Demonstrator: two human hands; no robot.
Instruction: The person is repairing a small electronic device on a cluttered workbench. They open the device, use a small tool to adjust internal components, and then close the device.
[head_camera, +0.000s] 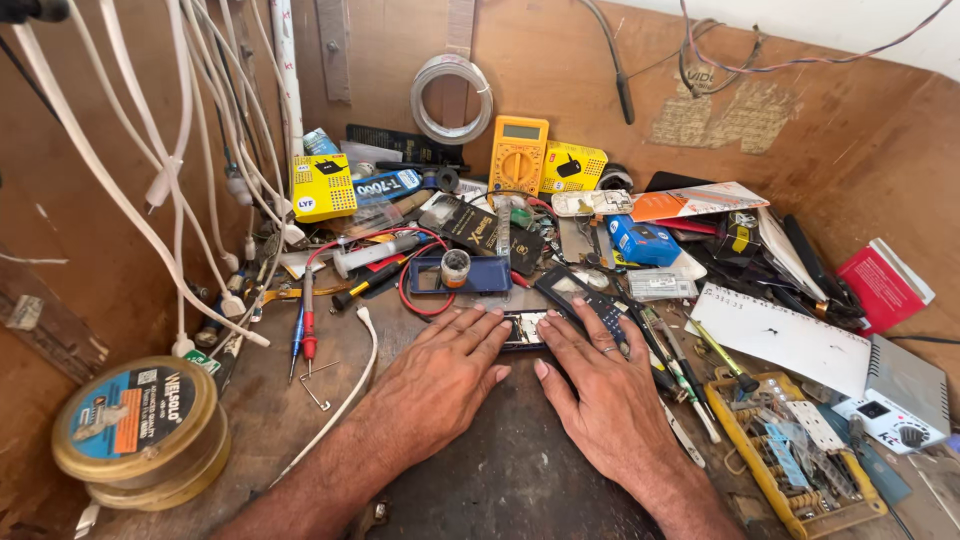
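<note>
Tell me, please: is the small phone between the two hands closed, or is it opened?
Opened. The small phone lies flat, with inner metal parts exposed. The left hand and right hand rest flat beside it.

A yellow multimeter (518, 153) leans against the back wall beside a coil of white wire (452, 98). A solder spool (140, 425) sits at the desk's (500, 480) left; a yellow screwdriver tray (795, 455) lies right.

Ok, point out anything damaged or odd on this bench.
The small phone under the fingertips of the left hand and right hand lies open, its insides bare. Tools, boxes and cables are heaped all round the yellow multimeter. Nothing looks spilled.
</note>
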